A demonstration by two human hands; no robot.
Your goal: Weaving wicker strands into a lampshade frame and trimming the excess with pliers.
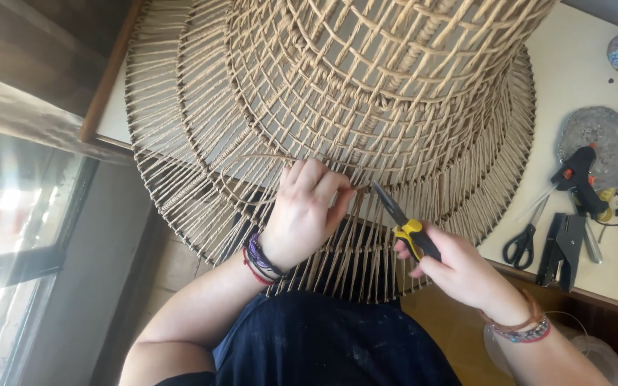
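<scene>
**Wicker frame, cord end and pliers at the table edge**

At far left, a window pane (8, 236) full of glare, beside a wooden rail (109, 71) along the table's side.

Filling the middle, a large tiered wicker lampshade (337, 93) wrapped in tan paper cord, resting on the white table (574, 86) and overhanging its near edge above a dark blue apron (323, 336).

Against the lower tier, left hand (305, 211), fingers curled shut and pinching a loose cord end (361, 189) right at the weave; woven bracelets at the wrist.

Just right of that, small pliers (398, 218) with yellow-and-black handles, tip set against the same cord end, blades narrowly apart or nearly closed, hard to tell which.

Wrapped around the pliers' handles, right hand (459, 268), closed in a firm grip, below the shade's rim and clear of the weave; bracelets on this wrist too.

Further right on the tabletop, black-handled scissors (525, 239) lying flat, then a dark stapler-like tool (563, 246) just beside them.

Above those, a black glue gun (577, 179) with an orange trigger, leaning at the edge of a clear glass dish (599, 132).

At far right, purple and patterned odds and ends, cut off by the frame edge, not clear enough to name.
</scene>
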